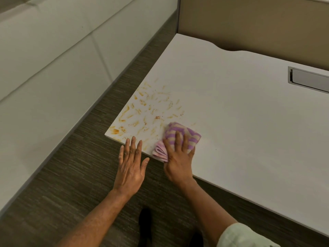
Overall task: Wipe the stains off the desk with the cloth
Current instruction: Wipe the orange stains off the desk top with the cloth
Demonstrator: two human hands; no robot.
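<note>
My right hand [179, 157] pressed flat in a spread grip on the bunched purple-and-cream striped cloth [179, 138], pinning it near the front edge of the white desk [249, 122], beside the orange-brown stains [142, 111]. My left hand [130, 166] lay open, empty, fingertips steadying at the edge.

The right hand [178, 155] covers the middle of the cloth [179, 138], whose far edge is motion-blurred. The desk [240, 122] runs off the right edge, cutting its metal slot [309, 80] short. Both forearms leave the picture at the bottom.
</note>
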